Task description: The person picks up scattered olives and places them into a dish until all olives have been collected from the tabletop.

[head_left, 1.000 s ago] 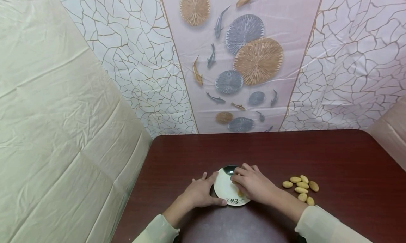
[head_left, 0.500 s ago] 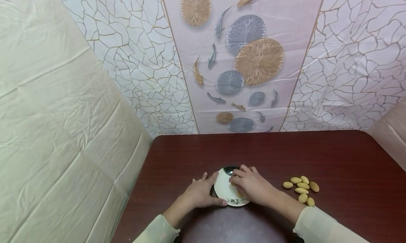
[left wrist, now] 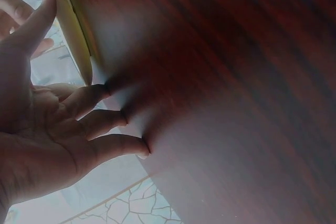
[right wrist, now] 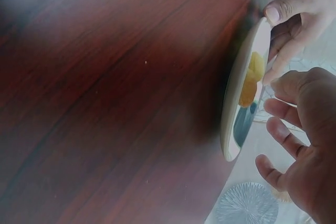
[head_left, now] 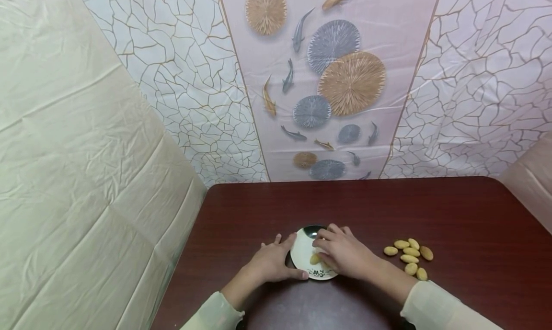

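Note:
A small white plate (head_left: 303, 249) with a dark green patch and a floral print lies on the table. My left hand (head_left: 271, 262) rests at its left side, thumb and index finger spread along the rim. In the left wrist view, the other fingers reach down to the tabletop. Over the plate's right part hovers my right hand (head_left: 347, 254), fingers loosely bent. The right wrist view shows its fingers apart, with nothing between them. A yellow oval piece (head_left: 315, 258), like a small fruit or nut, lies on the plate; beside it is an orange-yellow piece (right wrist: 248, 94).
Several similar yellow oval pieces (head_left: 409, 258) lie in a loose group on the dark red table (head_left: 267, 205), right of the plate near my right forearm. A patterned cloth (head_left: 327, 129) hangs behind the table, and a pale cloth (head_left: 99, 176) stands along the left.
A yellow piece now shows on the plate left of my right fingers, where bare plate showed before. My right hand has shifted only slightly; my left hand keeps its place.

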`<state>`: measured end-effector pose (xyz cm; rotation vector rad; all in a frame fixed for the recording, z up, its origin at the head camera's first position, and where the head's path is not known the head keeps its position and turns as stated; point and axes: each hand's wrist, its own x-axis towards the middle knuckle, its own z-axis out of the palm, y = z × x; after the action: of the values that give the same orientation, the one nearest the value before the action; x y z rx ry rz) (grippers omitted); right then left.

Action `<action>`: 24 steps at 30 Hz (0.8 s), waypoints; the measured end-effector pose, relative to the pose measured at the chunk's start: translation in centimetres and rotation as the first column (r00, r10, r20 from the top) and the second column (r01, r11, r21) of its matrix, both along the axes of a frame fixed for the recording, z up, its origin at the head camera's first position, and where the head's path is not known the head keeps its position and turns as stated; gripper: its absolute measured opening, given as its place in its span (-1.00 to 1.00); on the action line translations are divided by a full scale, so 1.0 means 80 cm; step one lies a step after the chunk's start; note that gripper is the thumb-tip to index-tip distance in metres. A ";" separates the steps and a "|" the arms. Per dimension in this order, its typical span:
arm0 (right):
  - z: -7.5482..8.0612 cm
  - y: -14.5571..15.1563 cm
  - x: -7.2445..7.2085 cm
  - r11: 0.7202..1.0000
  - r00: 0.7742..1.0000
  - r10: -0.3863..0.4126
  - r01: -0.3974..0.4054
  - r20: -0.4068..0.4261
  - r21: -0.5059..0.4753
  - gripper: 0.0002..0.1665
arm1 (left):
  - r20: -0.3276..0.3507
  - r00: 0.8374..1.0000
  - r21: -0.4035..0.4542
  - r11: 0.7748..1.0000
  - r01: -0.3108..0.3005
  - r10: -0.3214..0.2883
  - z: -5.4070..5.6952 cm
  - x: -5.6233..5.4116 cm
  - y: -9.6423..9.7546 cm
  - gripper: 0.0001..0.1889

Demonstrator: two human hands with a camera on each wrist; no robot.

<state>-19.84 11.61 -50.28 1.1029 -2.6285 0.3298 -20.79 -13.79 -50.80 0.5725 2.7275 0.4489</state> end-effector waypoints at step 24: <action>-0.005 0.056 0.019 0.986 0.990 -0.140 0.139 0.001 -0.088 -0.76 | 0.012 1.000 0.009 1.000 -0.017 0.017 0.001 0.001 0.001 0.28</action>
<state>-18.35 16.05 -50.69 0.8852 -2.6410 0.4079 -20.71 -13.72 -50.75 0.5476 2.7225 0.4677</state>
